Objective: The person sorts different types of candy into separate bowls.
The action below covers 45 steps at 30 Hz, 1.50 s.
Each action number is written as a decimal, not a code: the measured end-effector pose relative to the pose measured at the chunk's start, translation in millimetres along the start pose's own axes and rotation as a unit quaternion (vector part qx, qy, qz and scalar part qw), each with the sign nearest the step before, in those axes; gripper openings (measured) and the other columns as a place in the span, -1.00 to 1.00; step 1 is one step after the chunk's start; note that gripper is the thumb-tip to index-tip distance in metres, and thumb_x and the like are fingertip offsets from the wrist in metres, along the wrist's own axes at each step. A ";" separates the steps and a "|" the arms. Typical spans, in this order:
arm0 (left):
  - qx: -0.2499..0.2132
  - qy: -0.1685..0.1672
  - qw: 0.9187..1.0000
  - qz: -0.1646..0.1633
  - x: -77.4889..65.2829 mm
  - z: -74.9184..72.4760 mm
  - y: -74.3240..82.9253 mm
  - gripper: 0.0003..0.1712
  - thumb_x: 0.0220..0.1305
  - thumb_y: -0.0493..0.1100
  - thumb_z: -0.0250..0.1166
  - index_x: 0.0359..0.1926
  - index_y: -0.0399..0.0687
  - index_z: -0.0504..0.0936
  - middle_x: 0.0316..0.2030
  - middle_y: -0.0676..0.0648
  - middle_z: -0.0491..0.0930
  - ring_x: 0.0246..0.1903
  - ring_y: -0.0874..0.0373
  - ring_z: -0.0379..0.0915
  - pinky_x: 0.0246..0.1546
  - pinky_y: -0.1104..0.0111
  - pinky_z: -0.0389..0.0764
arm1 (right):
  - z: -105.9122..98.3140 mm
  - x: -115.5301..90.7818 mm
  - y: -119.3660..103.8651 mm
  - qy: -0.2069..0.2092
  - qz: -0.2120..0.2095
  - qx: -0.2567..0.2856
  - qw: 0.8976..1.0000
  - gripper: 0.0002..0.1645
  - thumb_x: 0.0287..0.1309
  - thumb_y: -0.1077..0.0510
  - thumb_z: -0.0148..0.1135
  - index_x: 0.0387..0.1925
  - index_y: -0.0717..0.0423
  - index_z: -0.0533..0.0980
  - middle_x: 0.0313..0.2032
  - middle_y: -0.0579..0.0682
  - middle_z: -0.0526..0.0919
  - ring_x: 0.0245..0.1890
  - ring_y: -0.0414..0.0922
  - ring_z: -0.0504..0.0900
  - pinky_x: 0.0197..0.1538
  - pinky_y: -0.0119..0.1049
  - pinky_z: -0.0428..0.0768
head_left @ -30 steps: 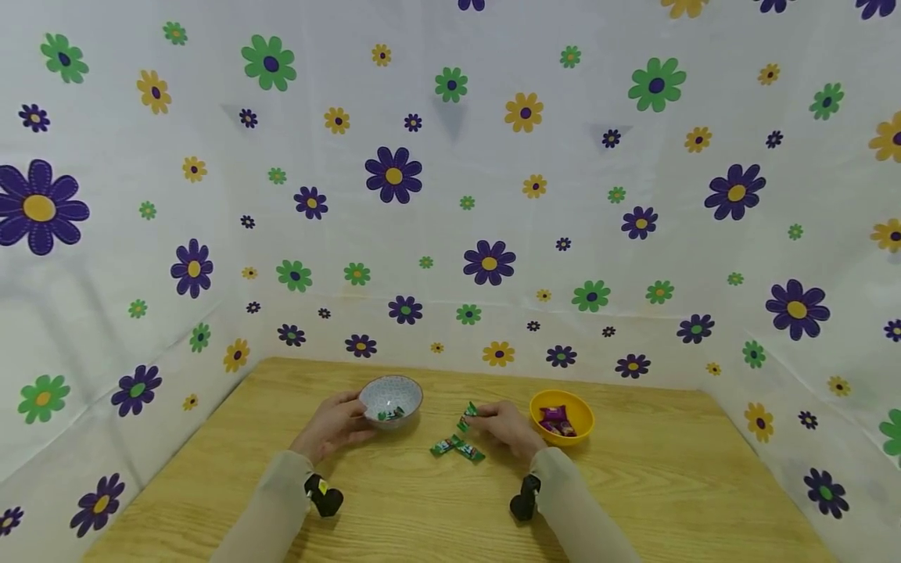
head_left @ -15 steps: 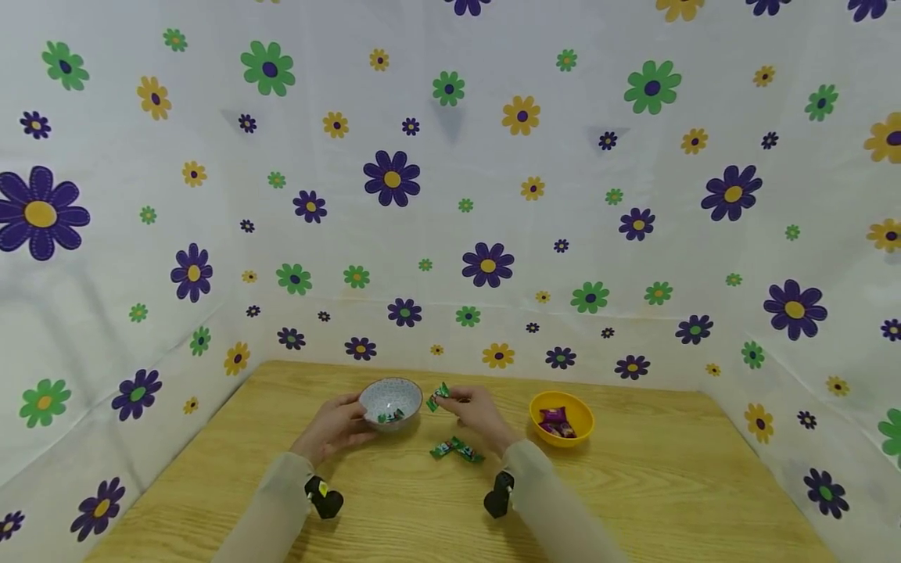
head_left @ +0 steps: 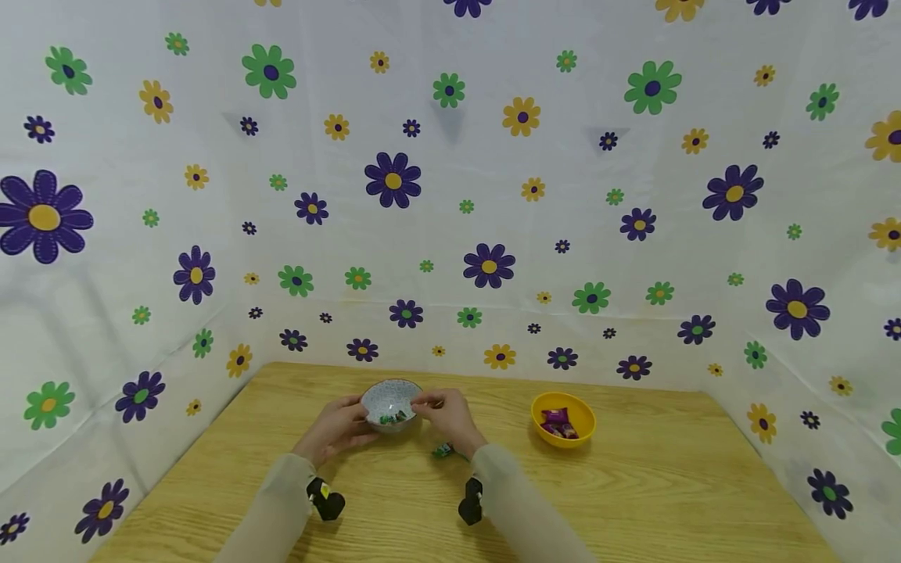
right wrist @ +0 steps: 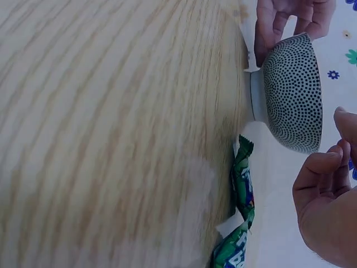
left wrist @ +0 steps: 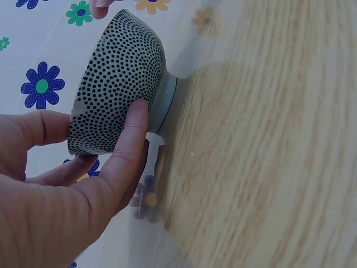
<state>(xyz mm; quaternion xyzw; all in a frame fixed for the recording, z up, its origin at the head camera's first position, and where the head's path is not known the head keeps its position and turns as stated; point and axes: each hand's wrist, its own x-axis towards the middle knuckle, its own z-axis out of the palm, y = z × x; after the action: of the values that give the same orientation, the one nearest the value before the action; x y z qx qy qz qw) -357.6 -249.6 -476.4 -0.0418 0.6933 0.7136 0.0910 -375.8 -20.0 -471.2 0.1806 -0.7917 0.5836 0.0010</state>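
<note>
A small bowl (head_left: 383, 396) with a dotted outside (left wrist: 114, 84) stands on the table, with green-wrapped candies (head_left: 389, 419) inside. My left hand (head_left: 336, 432) grips its left side, thumb at the rim and fingers against the outer wall. At the right rim hovers my right hand (head_left: 452, 420); in the right wrist view its thumb and fingers are loosely bent and apart, with no candy visible between them. Two green-wrapped candies (right wrist: 242, 181) lie on the table near the bowl; in the head view the right hand partly hides them.
To the right stands a yellow bowl (head_left: 588, 428) holding several purple-wrapped candies (head_left: 554, 416). The wooden table (head_left: 676, 469) is bordered by a white flower-print cloth (head_left: 436, 234) at the back and sides.
My right hand has carried a green-wrapped candy leftward to the bowl's rim, and that candy no longer shows in its fingers. The left hand has stayed on the bowl.
</note>
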 end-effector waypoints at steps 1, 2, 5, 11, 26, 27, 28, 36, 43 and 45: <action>0.001 -0.002 1.000 0.001 0.1 0.1 -0.1 -0.36 0.50 -0.24 -0.06 0.49 -0.35 0.01 0.32 -0.47 0.24 0.02 -0.05 0.54 0.09 0.03 0.59 | -0.5 -0.7 0.3 -0.005 0.000 0.001 1.000 -0.78 0.25 0.18 0.28 -0.16 0.21 0.71 -0.22 0.04 0.68 -0.39 -0.18 0.47 -0.36 -0.37 0.45; 0.000 0.000 1.000 0.001 0.4 0.3 -0.3 -0.36 0.50 -0.24 -0.05 0.48 -0.35 0.02 0.32 -0.46 0.25 0.01 -0.04 0.54 0.09 0.03 0.59 | -1.2 -1.4 0.4 -0.009 0.002 0.001 1.000 -0.77 0.26 0.18 0.28 -0.14 0.23 0.70 -0.22 0.04 0.68 -0.38 -0.18 0.47 -0.35 -0.37 0.46; -0.001 0.001 1.000 0.001 0.1 0.6 0.1 -0.36 0.50 -0.24 -0.05 0.49 -0.34 0.02 0.32 -0.45 0.25 -0.01 -0.02 0.55 0.09 0.02 0.58 | -4.8 -4.6 0.9 -0.020 0.012 0.011 1.000 -0.74 0.29 0.17 0.24 -0.10 0.25 0.68 -0.24 0.04 0.66 -0.40 -0.18 0.44 -0.42 -0.38 0.41; 0.002 0.003 1.000 -0.001 -1.4 -0.1 0.8 -0.37 0.50 -0.25 -0.07 0.49 -0.33 0.01 0.32 -0.44 0.24 0.01 -0.03 0.53 0.11 0.00 0.56 | -15.1 -9.6 5.1 -0.058 0.033 0.056 0.996 -0.69 0.34 0.15 0.19 -0.01 0.27 0.63 -0.22 0.02 0.64 -0.51 -0.17 0.34 -0.58 -0.36 0.33; 0.000 0.003 1.000 0.001 0.1 -0.7 -3.2 -0.37 0.50 -0.24 -0.07 0.49 -0.32 0.02 0.32 -0.45 0.25 -0.02 -0.02 0.55 0.09 0.01 0.58 | -57.5 -12.4 26.4 -0.110 0.060 0.024 0.992 -0.59 0.34 0.08 0.20 0.10 0.23 0.58 0.13 0.06 0.61 -0.01 -0.12 0.54 0.03 -0.23 0.55; 0.000 0.003 1.000 0.001 0.2 -1.0 -3.6 -0.36 0.50 -0.24 -0.06 0.49 -0.33 0.02 0.32 -0.46 0.25 -0.02 -0.02 0.55 0.09 0.01 0.58 | -61.3 -12.8 27.5 -0.118 0.057 0.009 0.991 -0.60 0.33 0.08 0.21 0.09 0.22 0.59 0.12 0.06 0.62 -0.03 -0.13 0.53 0.04 -0.24 0.54; -0.002 0.003 1.000 0.001 0.1 -0.9 -3.6 -0.36 0.50 -0.24 -0.06 0.49 -0.33 0.02 0.32 -0.46 0.24 -0.01 -0.03 0.55 0.09 0.00 0.58 | -65.1 -13.0 29.4 -0.128 0.053 -0.004 0.990 -0.62 0.32 0.09 0.22 0.07 0.22 0.60 0.10 0.06 0.63 -0.05 -0.13 0.53 0.04 -0.25 0.53; -0.007 0.002 1.000 -0.003 1.8 0.9 -3.3 -0.37 0.49 -0.23 -0.04 0.48 -0.33 0.04 0.31 -0.46 0.26 -0.04 -0.02 0.56 0.06 0.03 0.60 | -90.4 -19.4 36.7 -0.213 0.049 -0.055 0.974 -0.75 0.22 0.25 0.28 -0.07 0.23 0.68 -0.04 0.08 0.71 -0.27 -0.18 0.47 -0.18 -0.39 0.43; -0.003 -0.005 1.000 -0.002 2.7 -0.6 -3.0 -0.36 0.51 -0.24 -0.08 0.49 -0.34 -0.01 0.33 -0.45 0.22 0.01 -0.03 0.53 0.13 -0.01 0.55 | -95.8 -19.6 38.2 -0.231 0.047 -0.101 0.967 -0.76 0.15 0.27 0.35 -0.11 0.15 0.70 -0.18 -0.01 0.72 -0.35 -0.22 0.43 -0.25 -0.43 0.44; -0.005 -0.001 1.000 -0.004 3.0 -0.5 -3.0 -0.37 0.50 -0.25 -0.07 0.49 -0.33 0.01 0.33 -0.44 0.24 0.01 -0.04 0.53 0.13 -0.01 0.55 | -95.4 -19.4 38.3 -0.231 0.049 -0.118 0.964 -0.77 0.14 0.27 0.37 -0.13 0.12 0.71 -0.19 -0.05 0.71 -0.33 -0.22 0.42 -0.24 -0.44 0.43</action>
<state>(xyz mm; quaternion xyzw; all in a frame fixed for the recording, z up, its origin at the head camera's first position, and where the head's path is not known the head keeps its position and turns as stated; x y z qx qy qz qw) -360.1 -249.8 -479.9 -0.0437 0.6894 0.7169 0.0944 -388.6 83.4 -480.3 0.2702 -0.8414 0.4279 -0.1896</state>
